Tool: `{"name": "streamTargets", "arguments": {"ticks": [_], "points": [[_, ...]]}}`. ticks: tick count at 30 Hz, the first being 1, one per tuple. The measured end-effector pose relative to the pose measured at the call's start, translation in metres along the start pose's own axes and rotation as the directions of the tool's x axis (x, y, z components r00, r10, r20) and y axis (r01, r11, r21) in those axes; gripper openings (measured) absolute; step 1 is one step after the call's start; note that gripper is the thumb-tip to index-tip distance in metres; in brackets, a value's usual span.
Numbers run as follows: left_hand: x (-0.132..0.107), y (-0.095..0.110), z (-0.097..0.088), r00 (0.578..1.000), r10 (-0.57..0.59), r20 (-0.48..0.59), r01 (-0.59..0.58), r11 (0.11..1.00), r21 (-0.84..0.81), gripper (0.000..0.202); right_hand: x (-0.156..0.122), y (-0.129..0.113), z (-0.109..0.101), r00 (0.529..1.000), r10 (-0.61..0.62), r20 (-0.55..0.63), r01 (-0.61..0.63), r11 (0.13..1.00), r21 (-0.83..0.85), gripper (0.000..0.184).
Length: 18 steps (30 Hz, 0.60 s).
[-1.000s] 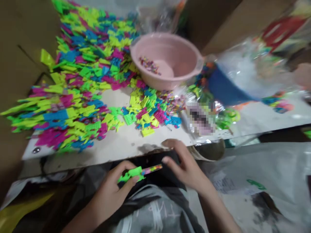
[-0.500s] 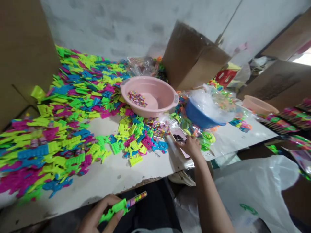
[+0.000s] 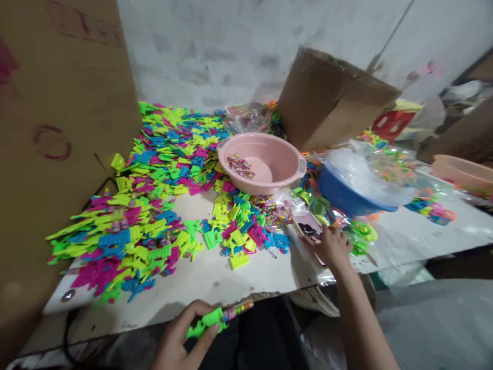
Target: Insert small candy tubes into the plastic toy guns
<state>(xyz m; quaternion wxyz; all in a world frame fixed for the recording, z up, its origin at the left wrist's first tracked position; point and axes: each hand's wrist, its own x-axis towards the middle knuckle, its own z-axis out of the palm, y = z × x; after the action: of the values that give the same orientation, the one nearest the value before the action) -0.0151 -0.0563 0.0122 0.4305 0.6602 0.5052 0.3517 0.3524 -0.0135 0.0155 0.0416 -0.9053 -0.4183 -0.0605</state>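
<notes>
In my left hand (image 3: pixel 192 334) a bright green plastic toy piece (image 3: pixel 206 322) is pinched between thumb and fingers. A clear tube of small coloured beads or candies (image 3: pixel 239 310) sticks out of its right end. This hand is just in front of the table's front edge. My right hand (image 3: pixel 333 247) reaches over a phone (image 3: pixel 308 225) with a pink screen and a dark picture. The thumb lies at the phone's left side and the fingers at its right; part of the phone is hidden under the hand.
Many neon toy pieces (image 3: pixel 169 169) cover the white table (image 3: pixel 185 288). A pink basin (image 3: pixel 262 185) holds small candies or beads; a blue basin (image 3: pixel 346 195) holds clear plastic bags. Cardboard boxes stand left (image 3: pixel 77 118) and behind (image 3: pixel 327 97). An orange basin (image 3: pixel 462 172) is far right.
The whole view has shifted left, so the table and basins sit further right and more of the left box shows. Both hands keep their holds.
</notes>
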Motion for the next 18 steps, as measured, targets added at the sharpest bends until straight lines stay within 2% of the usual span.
{"name": "streamTargets", "arguments": {"ticks": [3, 5, 7, 11, 14, 17, 18], "points": [[0.010, -0.007, -0.020, 0.999, -0.023, -0.044, 0.027, 0.995, 0.099, 0.027, -0.027, -0.005, 0.009, 0.963, -0.172, -0.210, 0.188, 0.980, 0.063, 0.061], [0.018, -0.011, -0.037, 0.989, -0.015, -0.145, 0.043, 0.981, 0.189, 0.025, -0.045, -0.011, 0.014, 0.913, -0.324, -0.248, 0.357, 0.929, 0.101, 0.043], [0.027, -0.012, -0.058, 0.964, 0.048, -0.263, 0.031, 0.957, 0.287, 0.023, -0.057, -0.018, 0.019, 0.877, -0.415, -0.241, 0.449, 0.887, 0.108, 0.033], [0.047, -0.001, -0.101, 0.885, 0.177, -0.431, 0.071, 0.864, 0.499, 0.017, -0.054, -0.034, 0.021, 0.886, -0.402, -0.231, 0.423, 0.905, 0.050, 0.033], [0.064, 0.007, -0.124, 0.793, 0.311, -0.524, 0.027, 0.841, 0.540, 0.020, -0.042, -0.048, 0.017, 0.866, -0.450, -0.219, 0.460, 0.888, -0.004, 0.033], [0.082, 0.005, -0.141, 0.756, 0.388, -0.527, -0.050, 0.837, 0.545, 0.024, -0.032, -0.061, 0.014, 0.834, -0.500, -0.233, 0.503, 0.863, -0.049, 0.036], [0.086, 0.003, -0.147, 0.768, 0.388, -0.510, -0.051, 0.831, 0.555, 0.025, -0.029, -0.063, 0.013, 0.832, -0.492, -0.255, 0.494, 0.867, -0.063, 0.037]]}}
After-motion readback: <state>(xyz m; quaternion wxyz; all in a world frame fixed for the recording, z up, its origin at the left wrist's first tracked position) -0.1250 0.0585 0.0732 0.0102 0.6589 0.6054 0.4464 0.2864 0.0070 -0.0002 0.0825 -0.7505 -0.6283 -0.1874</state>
